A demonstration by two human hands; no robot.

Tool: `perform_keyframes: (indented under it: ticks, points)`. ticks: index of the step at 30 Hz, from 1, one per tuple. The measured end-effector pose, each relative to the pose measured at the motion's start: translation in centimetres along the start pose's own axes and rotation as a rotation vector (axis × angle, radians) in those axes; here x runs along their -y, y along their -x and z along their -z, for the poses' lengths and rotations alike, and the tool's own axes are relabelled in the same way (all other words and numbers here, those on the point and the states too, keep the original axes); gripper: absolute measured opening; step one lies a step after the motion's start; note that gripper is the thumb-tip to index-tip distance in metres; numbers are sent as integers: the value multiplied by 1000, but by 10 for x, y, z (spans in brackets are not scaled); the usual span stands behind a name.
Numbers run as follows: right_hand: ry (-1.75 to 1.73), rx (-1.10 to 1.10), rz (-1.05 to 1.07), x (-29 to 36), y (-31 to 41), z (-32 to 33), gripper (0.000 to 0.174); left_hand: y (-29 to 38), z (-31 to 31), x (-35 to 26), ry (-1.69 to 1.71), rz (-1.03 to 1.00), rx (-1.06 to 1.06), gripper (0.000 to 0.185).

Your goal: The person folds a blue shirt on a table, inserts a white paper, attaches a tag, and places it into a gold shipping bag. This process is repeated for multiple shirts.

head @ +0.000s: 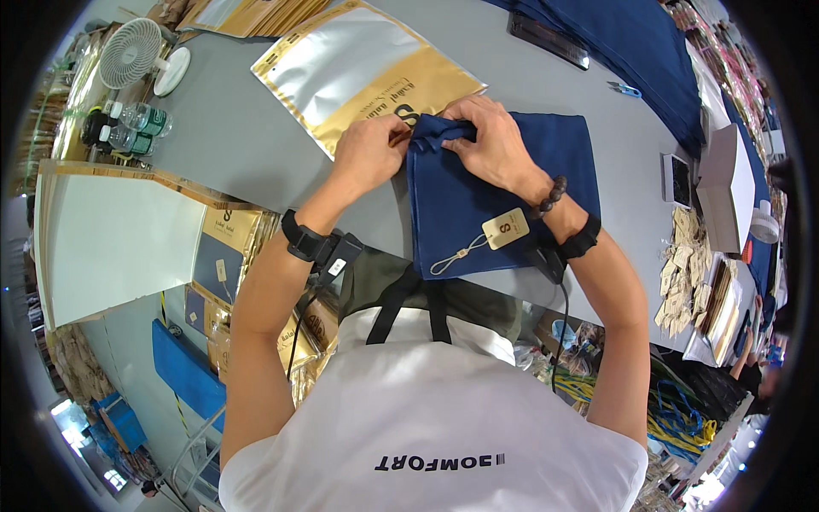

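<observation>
A folded navy blue cloth (499, 173) lies on the grey table in front of me. My right hand (496, 144) grips a bunched fold at its far left corner between thumb and fingers. At that same corner, my left hand (371, 150) pinches the cloth's edge with its fingertips, which are partly hidden. A cream hang tag (505, 228) with a looped cord rests on the near part of the cloth and bears printing. Just beyond my hands lies a flat gold and silver plastic bag (358, 70), its near right part behind my hands.
A pile of hang tags (681, 275) and a phone (676, 180) lie at the right. Thread snips (624, 89) and a dark phone-like device (549, 40) sit farther back beside more navy fabric (627, 51). Water bottles (137, 128) and a fan (134, 54) stand left.
</observation>
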State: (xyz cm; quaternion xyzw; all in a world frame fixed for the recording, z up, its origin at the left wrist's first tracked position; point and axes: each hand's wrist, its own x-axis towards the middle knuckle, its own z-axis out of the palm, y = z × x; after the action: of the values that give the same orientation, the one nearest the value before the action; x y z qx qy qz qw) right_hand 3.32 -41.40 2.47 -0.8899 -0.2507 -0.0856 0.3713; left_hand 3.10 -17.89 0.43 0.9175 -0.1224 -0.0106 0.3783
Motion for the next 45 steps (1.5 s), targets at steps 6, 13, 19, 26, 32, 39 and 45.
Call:
perform_keyframes:
  ticks: [6, 13, 19, 26, 32, 39, 45]
  points:
    - [227, -7, -131, 16, -4, -25, 34, 35, -4, -10, 222, -20, -355, 14]
    - [415, -52, 192, 43, 27, -17, 49, 56, 10, -7, -64, -102, -265, 15]
    - [310, 60, 285, 38, 25, -40, 57, 61, 13, -5, -113, -126, -273, 18]
    - [305, 35, 92, 25, 11, -42, 71, 76, 17, -1, -60, -133, -339, 16]
    - [312, 52, 47, 26, 17, -50, 82, 88, 9, 11, -93, -218, -435, 15]
    - [420, 24, 16, 14, 10, -59, 62, 99, -2, -17, -110, -379, -310, 16]
    - [304, -33, 130, 20, 29, -58, 62, 30, 24, -28, 155, -216, 106, 22]
